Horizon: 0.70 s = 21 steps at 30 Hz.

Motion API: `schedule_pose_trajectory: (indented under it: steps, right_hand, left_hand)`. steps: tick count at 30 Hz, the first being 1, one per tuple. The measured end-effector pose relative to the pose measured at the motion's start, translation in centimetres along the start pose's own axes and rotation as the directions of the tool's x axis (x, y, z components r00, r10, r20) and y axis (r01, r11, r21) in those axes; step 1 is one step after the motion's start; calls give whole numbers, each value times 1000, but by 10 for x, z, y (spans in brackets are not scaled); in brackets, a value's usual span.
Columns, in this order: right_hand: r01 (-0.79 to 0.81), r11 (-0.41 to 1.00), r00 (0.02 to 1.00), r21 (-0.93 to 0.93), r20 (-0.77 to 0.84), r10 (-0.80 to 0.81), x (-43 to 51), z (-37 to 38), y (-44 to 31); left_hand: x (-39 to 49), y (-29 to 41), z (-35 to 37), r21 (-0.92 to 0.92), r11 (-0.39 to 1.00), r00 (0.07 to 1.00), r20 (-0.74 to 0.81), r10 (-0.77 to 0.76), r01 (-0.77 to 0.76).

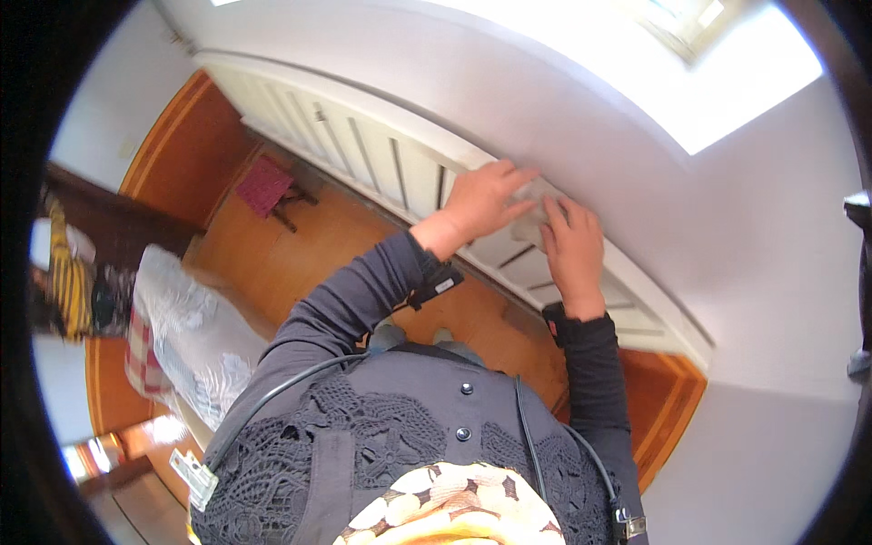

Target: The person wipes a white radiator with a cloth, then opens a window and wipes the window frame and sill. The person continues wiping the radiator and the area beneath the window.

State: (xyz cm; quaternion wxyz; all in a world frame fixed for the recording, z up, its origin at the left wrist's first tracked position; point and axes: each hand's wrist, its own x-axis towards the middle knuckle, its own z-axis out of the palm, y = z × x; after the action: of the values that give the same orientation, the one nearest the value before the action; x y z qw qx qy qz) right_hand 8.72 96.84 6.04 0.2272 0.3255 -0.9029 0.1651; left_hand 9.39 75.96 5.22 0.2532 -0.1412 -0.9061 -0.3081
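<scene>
A pale, crumpled cloth (pixel 528 212) lies over the top edge of a white panel radiator (pixel 422 167) along the wall. My left hand (pixel 487 197) reaches it from the left, index finger and thumb spread to either side of its edge. At the cloth's right side is my right hand (pixel 575 248), palm down, with bent fingertips touching it. Both hands are slightly blurred, and whether the fingers grip the cloth or only rest on it is unclear. Part of the cloth hangs down the radiator's front between the hands.
A small stool with a magenta cover (pixel 264 185) stands on the wooden floor (pixel 327 238) near the far corner. To my left is furniture under clear plastic sheeting (pixel 194 334). Above the radiator is a bright window (pixel 736 88). Cables (pixel 286 383) run across my dark clothing.
</scene>
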Motion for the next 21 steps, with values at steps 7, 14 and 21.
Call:
schedule_pose_trajectory:
  steps: [7, 14, 21]
  right_hand:
    - [115, 991, 993, 72, -25, -113, 21, 35, -20]
    - [267, 963, 960, 48, -97, -261, 105, 111, -92]
    - [382, 921, 921, -71, -57, -386, 198, 188, -179]
  left_hand:
    - [-162, -86, -77, 154, 935, 947, -5, -322, 319]
    - [-438, -119, -121, 355, 590, 620, 35, -784, 726]
    - [-647, -115, -141, 268, 62, 57, 26, -998, 961]
